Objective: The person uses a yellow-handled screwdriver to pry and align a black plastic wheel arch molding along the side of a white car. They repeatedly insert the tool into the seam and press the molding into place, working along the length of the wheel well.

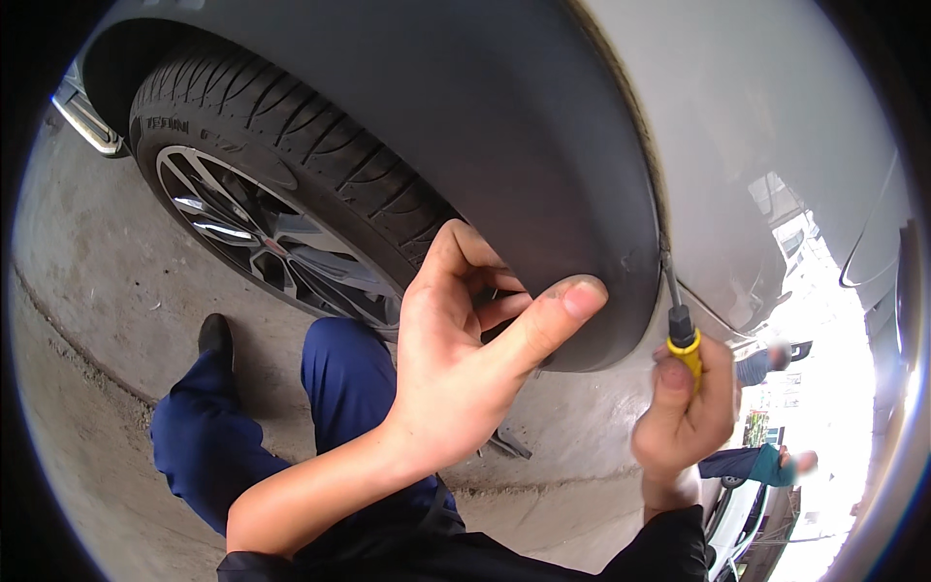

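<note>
"Hands first: what does the left one do?"

"Left hand (465, 349) is partly curled around the edge of the dark wheel-arch trim (524, 136). Its thumb lies over the trim's outer face, and the bent fingers pass behind the edge, so their tips are hidden."

"And the right?"

"Right hand (689, 398) is closed around a tool (683, 323) with a yellow handle, a black collar and a thin metal shaft. It's just off the lower right end of the trim."

"Where does the shaft point?"

"Up to the seam where the trim meets the silver body panel (747, 126). The tip is at that line; whether it's wedged in, I can't tell."

"What's on the trim's other side?"

"To its left sits the black tire (310, 145), with a dark and silver spoked wheel (272, 242). Below and left of the trim are the person's blue trousers (354, 373) and a dark shoe (216, 341) on the concrete floor (97, 262)."

"Anyone else about?"

"Well off to the trim's lower right, yes: someone in a teal top (773, 468), near a white car (742, 519), and another person (753, 369) above them."
</note>
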Tool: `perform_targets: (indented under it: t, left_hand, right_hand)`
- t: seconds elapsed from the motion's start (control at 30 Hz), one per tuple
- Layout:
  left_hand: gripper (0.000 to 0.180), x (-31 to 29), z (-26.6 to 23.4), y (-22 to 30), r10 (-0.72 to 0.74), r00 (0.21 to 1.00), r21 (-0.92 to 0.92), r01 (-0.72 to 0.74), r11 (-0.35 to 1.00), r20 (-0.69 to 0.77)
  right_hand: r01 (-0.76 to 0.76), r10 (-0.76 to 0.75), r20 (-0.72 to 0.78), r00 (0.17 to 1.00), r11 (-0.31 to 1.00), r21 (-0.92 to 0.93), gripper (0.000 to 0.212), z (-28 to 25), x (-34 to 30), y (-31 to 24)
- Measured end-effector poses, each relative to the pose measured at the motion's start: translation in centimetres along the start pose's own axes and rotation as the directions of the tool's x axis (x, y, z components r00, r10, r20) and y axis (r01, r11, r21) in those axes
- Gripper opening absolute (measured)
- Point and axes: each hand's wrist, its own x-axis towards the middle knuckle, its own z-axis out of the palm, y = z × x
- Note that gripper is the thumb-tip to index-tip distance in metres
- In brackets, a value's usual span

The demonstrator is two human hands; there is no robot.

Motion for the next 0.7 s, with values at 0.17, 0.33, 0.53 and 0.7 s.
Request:
perform_targets:
  t: [0.17,0.33,0.53,0.7]
  left_hand:
    - [0.040,0.0,-0.2,-0.2,0.012,1.000,-0.008,-0.011,1.000,0.016]
    - [0.040,0.0,-0.2,-0.2,0.012,1.000,0.007,-0.012,1.000,0.006]
    - [0.040,-0.2,-0.3,-0.1,0.015,1.000,-0.015,-0.015,1.000,0.012]
    - [0.039,-0.2,-0.3,-0.3,0.019,1.000,-0.014,-0.019,1.000,0.020]
  right_hand:
    - [-0.347,0.358,0.059,0.932,0.832,0.433,0.038,1.9,-1.2,-2.7]
    - [-0.284,0.366,-0.067,0.928,0.813,0.508,0.047,4.2,-1.1,-2.9]
    - [-0.346,0.425,0.014,0.905,0.717,0.606,0.049,4.8,-1.4,-3.5]
    - [-0.436,0.491,0.115,0.863,0.611,0.661,0.041,5.7,-2.4,-5.1]
